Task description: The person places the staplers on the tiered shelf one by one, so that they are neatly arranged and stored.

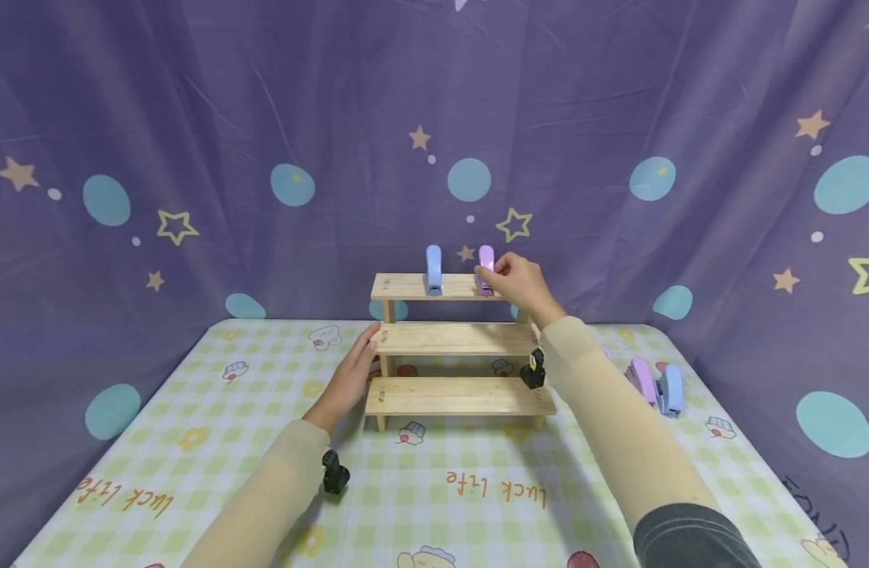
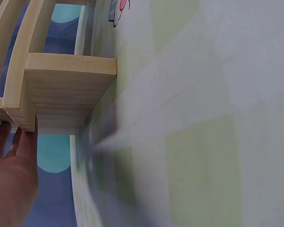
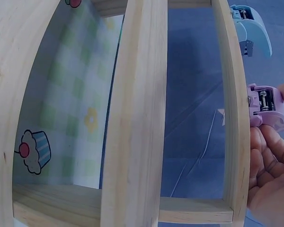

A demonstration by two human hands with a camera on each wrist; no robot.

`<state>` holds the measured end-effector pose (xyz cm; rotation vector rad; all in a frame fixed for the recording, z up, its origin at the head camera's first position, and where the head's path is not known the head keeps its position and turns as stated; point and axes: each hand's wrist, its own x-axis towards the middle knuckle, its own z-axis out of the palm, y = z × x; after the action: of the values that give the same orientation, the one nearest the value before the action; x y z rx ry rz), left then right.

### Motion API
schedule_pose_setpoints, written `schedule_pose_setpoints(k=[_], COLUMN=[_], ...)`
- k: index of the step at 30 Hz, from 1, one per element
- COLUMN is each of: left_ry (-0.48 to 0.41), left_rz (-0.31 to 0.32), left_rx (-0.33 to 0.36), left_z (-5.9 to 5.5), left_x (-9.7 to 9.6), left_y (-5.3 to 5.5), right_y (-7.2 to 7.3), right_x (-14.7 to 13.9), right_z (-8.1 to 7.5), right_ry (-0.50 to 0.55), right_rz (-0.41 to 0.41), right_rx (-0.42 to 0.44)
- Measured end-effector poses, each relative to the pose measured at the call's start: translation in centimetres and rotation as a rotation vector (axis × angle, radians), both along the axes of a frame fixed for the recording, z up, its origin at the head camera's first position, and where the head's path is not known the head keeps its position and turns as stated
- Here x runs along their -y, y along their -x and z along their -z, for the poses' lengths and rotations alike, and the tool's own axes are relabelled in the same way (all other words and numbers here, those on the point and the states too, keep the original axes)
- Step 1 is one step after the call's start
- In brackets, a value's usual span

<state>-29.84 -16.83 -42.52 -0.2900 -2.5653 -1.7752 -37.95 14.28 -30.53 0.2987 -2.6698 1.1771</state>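
Note:
A three-tier wooden shelf (image 1: 457, 339) stands on the table. On its top board are a blue stapler (image 1: 434, 270) and, to the right of it, a purple stapler (image 1: 486, 260). My right hand (image 1: 522, 282) pinches the purple stapler (image 3: 267, 105) between thumb and fingers, its base right at the board. At the left end of the middle board rests my left hand (image 1: 350, 377), fingers extended along the wood. The left wrist view shows those fingers (image 2: 26, 146) against the board's end.
On the right of the table, beyond my right forearm, sit another purple stapler (image 1: 642, 380) and another blue stapler (image 1: 671, 390). A bit of purple shows behind the sleeve. The checked tablecloth (image 1: 214, 465) runs back to a purple curtain (image 1: 377, 95) close behind the shelf.

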Motion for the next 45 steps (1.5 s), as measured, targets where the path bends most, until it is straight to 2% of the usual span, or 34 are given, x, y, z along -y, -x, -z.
schedule_pose_setpoints(k=[6, 11, 18, 23, 33, 37, 45], left_ry=[-0.017, 0.027, -0.013, 0.010, 0.001, 0.007, 0.009], left_rz=[0.019, -0.007, -0.003, -0.004, 0.016, 0.029, 0.009], left_rx=[-0.011, -0.017, 0.019, 0.002, -0.022, -0.021, -0.008], left_z=[0.2, 0.2, 0.2, 0.2, 0.2, 0.0, 0.1], left_x=[0.2, 0.3, 0.2, 0.3, 0.2, 0.0, 0.2], left_y=[0.0, -0.1, -0.2, -0.1, 0.1, 0.1, 0.1], right_y=[-0.2, -0.1, -0.3, -0.5, -0.8, -1.3, -2.0], right_x=[0.1, 0.2, 0.2, -0.1, -0.9, -1.4, -2.6], right_z=[0.0, 0.2, 0.3, 0.4, 0.9, 1.0, 1.3], right_ry=[0.006, 0.009, 0.032, 0.061, 0.126, 0.142, 0.162], right_rz=[-0.008, -0.010, 0.000, -0.008, -0.043, -0.048, -0.063], right_rx=[0.020, 0.029, 0.058, 0.047, 0.033, 0.023, 0.024])
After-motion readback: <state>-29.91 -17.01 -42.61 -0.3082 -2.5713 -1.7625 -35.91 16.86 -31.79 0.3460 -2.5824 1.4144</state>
